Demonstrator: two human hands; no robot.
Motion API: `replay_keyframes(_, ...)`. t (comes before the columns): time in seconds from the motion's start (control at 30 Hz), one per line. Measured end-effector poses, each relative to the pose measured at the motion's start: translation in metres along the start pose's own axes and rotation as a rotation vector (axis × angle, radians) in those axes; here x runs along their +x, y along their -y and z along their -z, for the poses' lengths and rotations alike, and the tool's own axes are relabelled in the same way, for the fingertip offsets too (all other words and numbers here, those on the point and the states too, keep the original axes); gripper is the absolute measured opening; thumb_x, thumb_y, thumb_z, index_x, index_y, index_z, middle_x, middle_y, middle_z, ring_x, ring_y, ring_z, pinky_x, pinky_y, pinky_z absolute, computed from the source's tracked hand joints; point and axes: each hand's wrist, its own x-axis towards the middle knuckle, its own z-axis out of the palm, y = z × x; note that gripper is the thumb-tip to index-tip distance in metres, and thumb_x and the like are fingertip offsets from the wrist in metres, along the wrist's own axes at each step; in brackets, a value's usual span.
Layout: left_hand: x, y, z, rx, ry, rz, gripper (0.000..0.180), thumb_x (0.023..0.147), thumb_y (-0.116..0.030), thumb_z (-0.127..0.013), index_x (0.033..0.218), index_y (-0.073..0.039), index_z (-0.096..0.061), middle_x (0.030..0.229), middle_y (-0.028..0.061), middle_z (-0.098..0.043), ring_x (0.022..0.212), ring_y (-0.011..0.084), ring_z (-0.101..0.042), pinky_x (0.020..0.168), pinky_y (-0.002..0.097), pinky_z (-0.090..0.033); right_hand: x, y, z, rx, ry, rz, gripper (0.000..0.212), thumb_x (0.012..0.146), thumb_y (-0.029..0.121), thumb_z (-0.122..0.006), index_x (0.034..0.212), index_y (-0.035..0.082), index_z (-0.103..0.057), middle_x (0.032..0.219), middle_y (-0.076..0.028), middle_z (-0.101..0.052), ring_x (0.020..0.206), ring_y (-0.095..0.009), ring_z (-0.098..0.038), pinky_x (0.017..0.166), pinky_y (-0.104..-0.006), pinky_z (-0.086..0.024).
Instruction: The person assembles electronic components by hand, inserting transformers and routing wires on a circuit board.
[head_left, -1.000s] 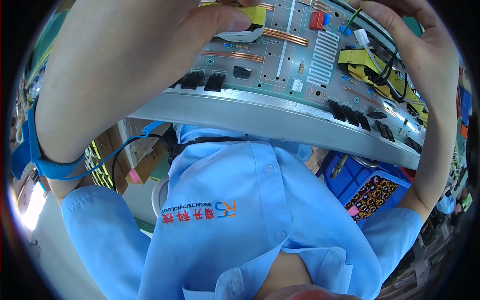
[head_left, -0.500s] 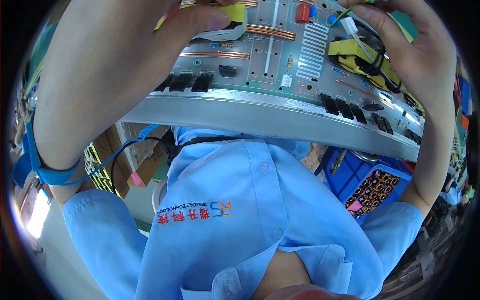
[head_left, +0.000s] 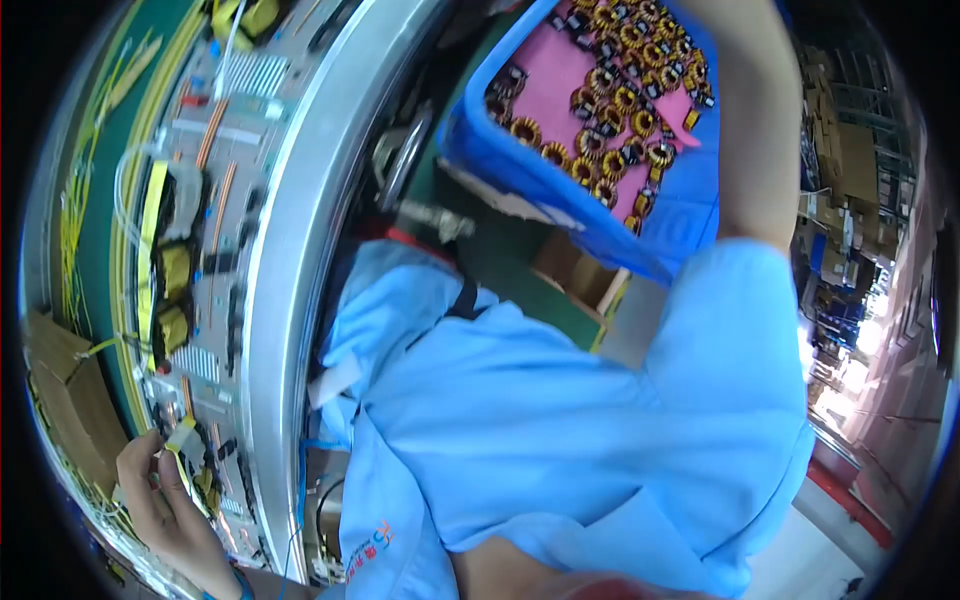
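Observation:
My left hand (head_left: pixel 165 505) is at the lower left, its fingers bent around the edge of a yellow-taped component (head_left: pixel 186 440) on a long circuit board (head_left: pixel 235 130). Part of the grip is hidden behind the fingers. My right forearm (head_left: pixel 760 130) rises along the right side of a blue plastic bin (head_left: pixel 470 130), and the right hand is beyond the upper edge. Inside the bin lie many small ring-shaped coils (head_left: pixel 600 110) wound with copper-coloured wire, on pink sheets (head_left: pixel 550 65).
A curved metal rail (head_left: pixel 290 230) borders the board. More yellow-taped parts (head_left: pixel 173 268) and copper strips stand on it. Yellow wires (head_left: pixel 80 190) and a cardboard box (head_left: pixel 70 390) lie beyond, on the left. Stocked shelves (head_left: pixel 850 200) are at far right.
The view has swung to the right, bringing the blue bin of coils into full sight. My right hand has left the board and gone out of view; my left hand stays at the board.

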Motion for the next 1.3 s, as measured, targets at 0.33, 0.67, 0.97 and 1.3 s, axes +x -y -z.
replay_keyframes(0.33,0.077,-0.149,-0.065,-0.057,0.175,-0.45,0.022,0.078,0.011,-0.062,0.097,-0.001,-0.062,0.095,0.014,-0.062,0.087,0.0315,-0.061,0.076,0.0344,-0.048,-0.256,-0.226,-0.086,-0.337,0.252,-0.71,0.053,0.078,0.023,-0.069,0.128,0.012,-0.057,0.129,-0.013,-0.053,0.116,-0.032,-0.057,0.095,-0.0417,-0.047)
replay_keyframes(0.67,0.117,-0.215,-0.15,-0.192,0.24,-0.879,0.027,0.076,-0.004,-0.067,0.102,-0.004,-0.059,0.091,0.0134,-0.059,0.086,0.0348,-0.06,0.073,0.0434,-0.049,-0.229,-0.205,-0.072,-0.108,0.308,-0.869,0.041,0.066,0.025,-0.083,0.094,0.001,-0.066,0.085,-0.015,-0.069,0.081,-0.031,-0.067,0.072,-0.0409,-0.05)
replay_keyframes(0.97,0.129,-0.243,-0.142,-0.396,0.275,-0.749,0.061,0.076,-0.008,-0.074,0.127,0.002,-0.041,0.094,0.0181,-0.06,0.094,0.0357,-0.062,0.074,0.0418,-0.051,-0.114,-0.012,-0.034,0.82,0.05,-0.47,0.051,0.071,0.001,-0.074,0.115,0.002,-0.049,0.105,-0.007,-0.063,0.096,-0.013,-0.061,0.085,-0.0264,-0.047)
replay_keyframes(1.3,0.157,-0.204,-0.082,-0.732,0.355,-0.55,0.033,0.074,-0.003,-0.059,0.107,0.004,-0.06,0.08,0.0221,-0.066,0.08,0.0374,-0.066,0.068,0.0438,-0.052,-0.059,0.014,-0.048,1.173,0.126,-0.535,0.081,0.077,0.03,-0.074,0.139,-0.008,-0.039,0.122,-0.013,-0.058,0.109,-0.017,-0.059,0.096,-0.0294,-0.045)
